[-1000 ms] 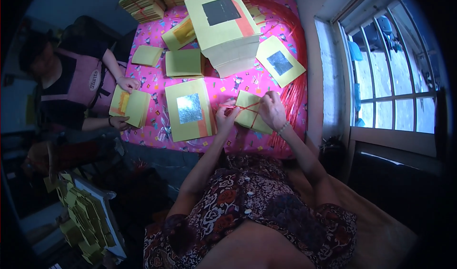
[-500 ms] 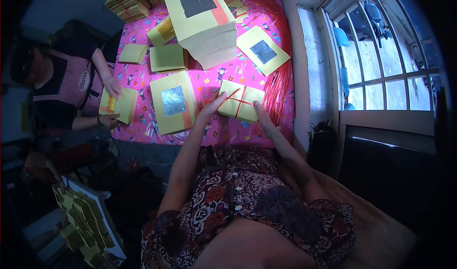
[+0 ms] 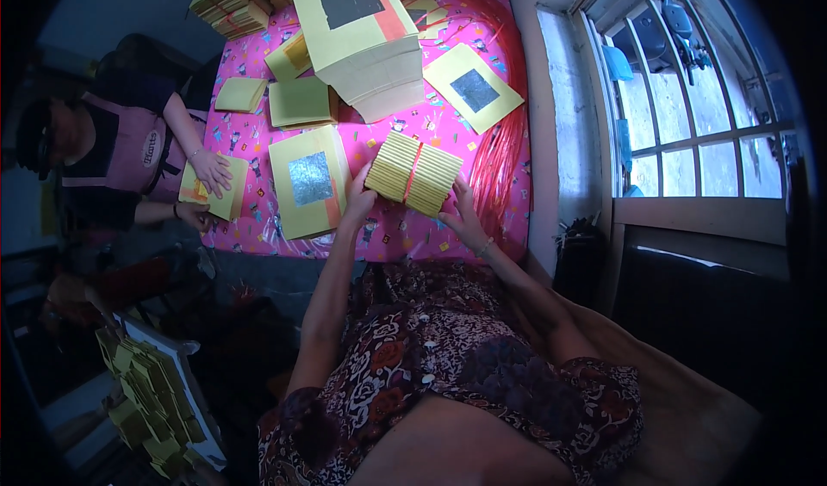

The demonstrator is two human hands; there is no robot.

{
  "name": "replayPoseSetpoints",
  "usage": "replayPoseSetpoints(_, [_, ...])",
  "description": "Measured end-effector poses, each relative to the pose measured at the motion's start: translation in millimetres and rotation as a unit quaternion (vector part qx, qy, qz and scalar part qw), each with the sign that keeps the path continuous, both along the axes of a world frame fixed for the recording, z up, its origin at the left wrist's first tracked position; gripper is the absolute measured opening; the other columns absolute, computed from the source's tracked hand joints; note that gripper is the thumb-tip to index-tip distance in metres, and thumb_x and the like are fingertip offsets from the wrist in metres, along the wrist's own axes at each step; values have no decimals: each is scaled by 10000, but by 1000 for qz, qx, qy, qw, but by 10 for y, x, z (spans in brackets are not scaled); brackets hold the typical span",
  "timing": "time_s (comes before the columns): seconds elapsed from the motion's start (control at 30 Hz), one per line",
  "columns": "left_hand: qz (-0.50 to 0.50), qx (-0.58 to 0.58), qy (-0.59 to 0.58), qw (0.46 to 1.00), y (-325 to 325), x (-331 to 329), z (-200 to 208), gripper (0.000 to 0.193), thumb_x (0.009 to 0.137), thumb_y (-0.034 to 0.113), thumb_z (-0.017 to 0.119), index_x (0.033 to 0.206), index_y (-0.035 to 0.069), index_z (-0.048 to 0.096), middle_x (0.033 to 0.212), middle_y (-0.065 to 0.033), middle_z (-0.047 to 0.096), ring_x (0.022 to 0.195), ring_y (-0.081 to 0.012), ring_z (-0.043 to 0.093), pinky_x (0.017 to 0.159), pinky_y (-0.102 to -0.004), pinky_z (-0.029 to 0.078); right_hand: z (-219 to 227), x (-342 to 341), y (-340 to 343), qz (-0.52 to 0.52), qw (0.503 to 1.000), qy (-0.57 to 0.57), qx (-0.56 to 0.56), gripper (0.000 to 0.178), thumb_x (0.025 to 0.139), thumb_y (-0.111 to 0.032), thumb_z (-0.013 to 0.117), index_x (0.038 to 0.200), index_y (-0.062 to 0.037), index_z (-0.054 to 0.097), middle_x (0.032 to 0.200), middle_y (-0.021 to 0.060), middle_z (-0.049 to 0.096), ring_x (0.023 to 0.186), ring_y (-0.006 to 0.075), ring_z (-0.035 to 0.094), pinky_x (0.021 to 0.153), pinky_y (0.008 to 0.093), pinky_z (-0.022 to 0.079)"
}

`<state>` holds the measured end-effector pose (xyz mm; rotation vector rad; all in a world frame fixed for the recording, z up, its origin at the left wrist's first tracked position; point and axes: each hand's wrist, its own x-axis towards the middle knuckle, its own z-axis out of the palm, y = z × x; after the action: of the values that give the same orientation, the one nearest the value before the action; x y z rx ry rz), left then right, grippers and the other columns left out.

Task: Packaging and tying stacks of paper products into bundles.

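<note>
A bundle of yellow folded papers [image 3: 394,179] tied with a red strip is held up over the near part of the table. Its ribbed face, like a row of folded edges, is turned upward. My left hand [image 3: 358,200] grips the bundle's left side, and my right hand [image 3: 466,221] closes on its lower right corner. Some fingers are hidden under or behind the bundle. Just left of my left hand lies a stack of yellow sheets [image 3: 284,212] bearing a silver square and an orange-red band.
A pink patterned cloth [image 3: 379,238] covers the table. A tall yellow-topped stack [image 3: 372,81] stands farther back, with long red strips [image 3: 506,81] along the right edge. At left, a co-worker's hand [image 3: 211,171] presses yellow paper. A barred window [image 3: 689,116] is at right.
The bundle has been turned over, from its smooth face with crossed red strips to its ribbed face. Both hands shifted slightly left. The co-worker's upper hand now lies spread on the paper.
</note>
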<state>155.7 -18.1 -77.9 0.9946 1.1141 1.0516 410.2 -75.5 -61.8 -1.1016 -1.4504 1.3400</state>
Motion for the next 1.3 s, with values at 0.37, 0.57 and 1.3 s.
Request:
replayPoseSetpoints(0.37, [63,65,187,978,246,244,235,480,916,192,619,1322,-24,483,1206,-115,601,1093,-171,569,928,-283,439,-327,-409,604,-251,961,12,-115,666,993,-339,447,1419,103,189,1381,249,345,1287,299,348,1078,373,282])
replayPoseSetpoints(0.57, [22,34,274,961,362,237,354,397,933,233,584,1246,-9,554,1064,-140,662,980,-177,624,867,-293,471,-509,-343,704,-261,960,-48,-89,661,982,-369,460,1407,88,243,1400,289,324,1330,364,299,1104,408,247])
replayPoseSetpoints(1.3, [-59,84,532,841,766,119,661,683,943,371,488,1449,12,202,1368,-275,405,1219,-442,455,990,-514,397,331,-649,1272,-125,870,-458,136,441,944,-385,472,1258,-76,501,1216,153,530,1207,311,453,1043,538,267])
